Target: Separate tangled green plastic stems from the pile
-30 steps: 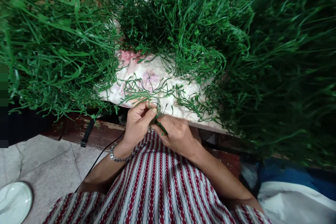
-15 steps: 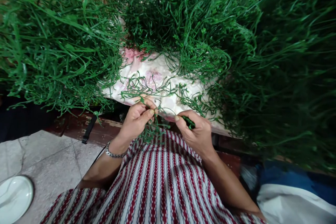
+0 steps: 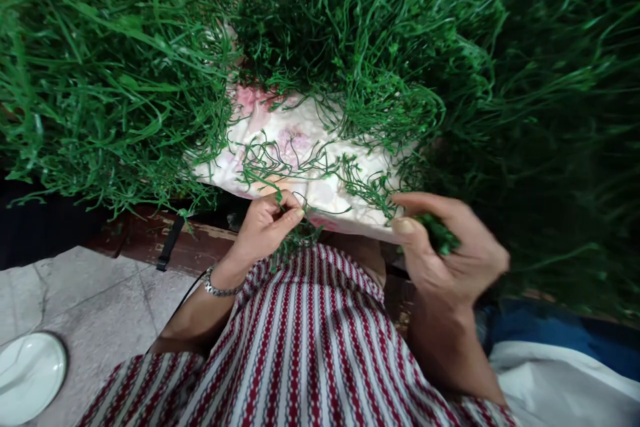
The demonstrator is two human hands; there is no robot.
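Note:
My left hand (image 3: 267,223), with a metal watch at the wrist, pinches thin green stems (image 3: 295,240) that hang below its fingers over my lap. On the right, my right hand (image 3: 450,247) curls around a small green bunch (image 3: 438,233) in its palm, its thumb and index fingertips slightly apart near the cloth's edge. Loose stems (image 3: 367,183) lie on the white flowered cloth (image 3: 320,193) just beyond both hands.
Large heaps of green stems stand at the left (image 3: 115,80), the centre back (image 3: 360,33) and the right (image 3: 560,147). A white round lid or plate (image 3: 33,377) is at the lower left. Blue and white fabric (image 3: 560,360) lies lower right.
My right hand has moved right and up, away from my left hand, with the green bunch still in its palm; its thumb and index finger have parted. My left hand has barely moved.

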